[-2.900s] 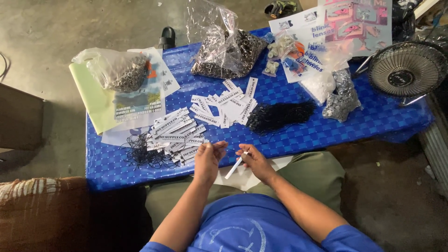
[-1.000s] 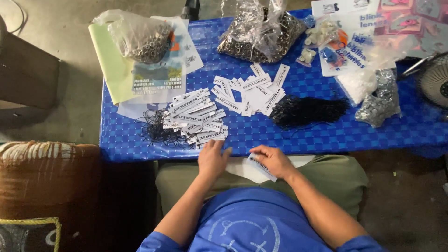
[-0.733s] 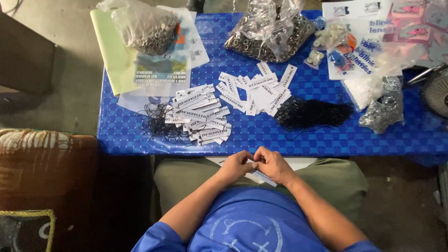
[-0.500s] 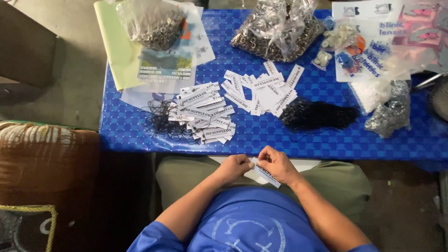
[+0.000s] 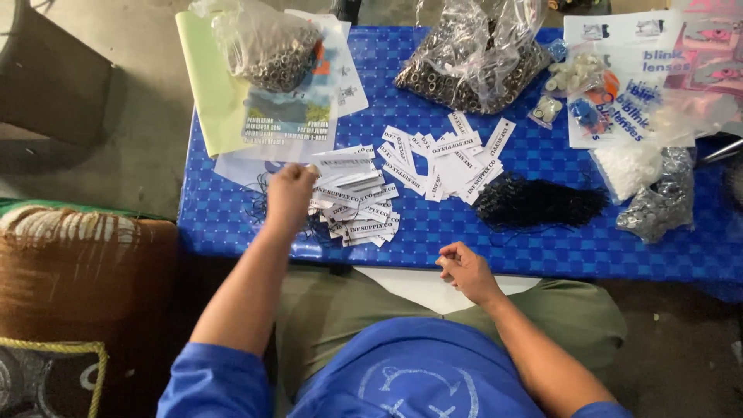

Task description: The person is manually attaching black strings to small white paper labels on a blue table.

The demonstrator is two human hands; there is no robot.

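Soft, even daylight fills the scene, brightest toward twelve o'clock, where glare flashes off the clear plastic bags (image 5: 480, 54) and the glossy sheets at two o'clock look washed out. Shadows are weak and diffuse, pooling under the near edge of the blue table (image 5: 542, 248) toward six o'clock and darkening the floor at eight and four o'clock. The left hand (image 5: 290, 193) is slightly smeared by motion, fine detail is soft throughout, and straight edges bow mildly at the corners.
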